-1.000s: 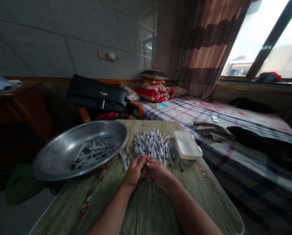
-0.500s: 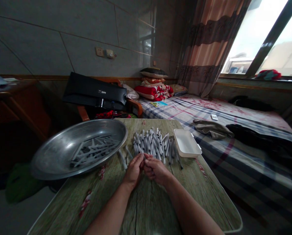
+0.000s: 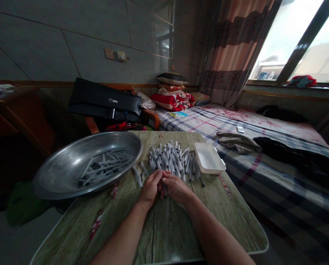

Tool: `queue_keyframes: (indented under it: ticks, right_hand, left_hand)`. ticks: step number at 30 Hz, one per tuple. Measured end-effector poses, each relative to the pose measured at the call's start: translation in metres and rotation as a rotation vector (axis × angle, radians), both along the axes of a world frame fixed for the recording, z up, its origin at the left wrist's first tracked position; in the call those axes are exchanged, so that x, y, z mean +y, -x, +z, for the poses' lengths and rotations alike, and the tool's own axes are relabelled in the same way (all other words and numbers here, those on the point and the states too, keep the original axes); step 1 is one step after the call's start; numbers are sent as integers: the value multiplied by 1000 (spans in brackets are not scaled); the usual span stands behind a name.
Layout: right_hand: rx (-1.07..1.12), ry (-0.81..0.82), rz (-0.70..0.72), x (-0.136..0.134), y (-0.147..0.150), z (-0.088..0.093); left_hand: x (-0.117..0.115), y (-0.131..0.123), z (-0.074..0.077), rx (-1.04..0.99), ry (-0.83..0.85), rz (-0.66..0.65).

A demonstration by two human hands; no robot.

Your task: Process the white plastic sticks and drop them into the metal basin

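My left hand (image 3: 150,189) and my right hand (image 3: 177,187) meet over the table's middle, fingertips pinched together. A pale, slim pen (image 3: 165,190) shows partly below the fingers; the rest of it is hidden by my hands. Just beyond them lies a heap of pens (image 3: 168,158) with whitish barrels and dark ends. Two loose pens (image 3: 138,177) rest left of the heap. A large metal basin (image 3: 67,154) on the left holds many pale tubes (image 3: 106,165). To the right of the heap sits a white plastic box (image 3: 208,167), with no contents visible.
The wood-patterned table (image 3: 170,235) has rounded corners. A bed with a plaid sheet (image 3: 236,165) runs along its right side, with clothes (image 3: 237,141) on it. Behind the basin, a black monitor (image 3: 106,101) leans on a wooden chair (image 3: 150,117).
The view has shifted slightly. My hands stay together at the same place, while the fingers have shifted and a pale piece now shows beneath them. The heap, basin and box look unchanged.
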State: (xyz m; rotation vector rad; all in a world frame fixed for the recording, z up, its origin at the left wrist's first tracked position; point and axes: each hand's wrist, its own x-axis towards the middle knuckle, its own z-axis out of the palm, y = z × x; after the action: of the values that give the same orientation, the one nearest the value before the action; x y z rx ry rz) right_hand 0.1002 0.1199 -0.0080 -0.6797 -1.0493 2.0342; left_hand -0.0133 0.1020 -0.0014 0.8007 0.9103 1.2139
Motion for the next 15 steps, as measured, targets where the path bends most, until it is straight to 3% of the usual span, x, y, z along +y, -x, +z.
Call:
queue_keyframes:
  ticks: [8,15]
  right_hand:
    - [-2,83,30,0,-7,2]
    - [-10,49,38,1,-5,0]
  left_hand:
    - [1,-1,0,15,-33,44]
    - [0,-1,-3,-6,-28,-10]
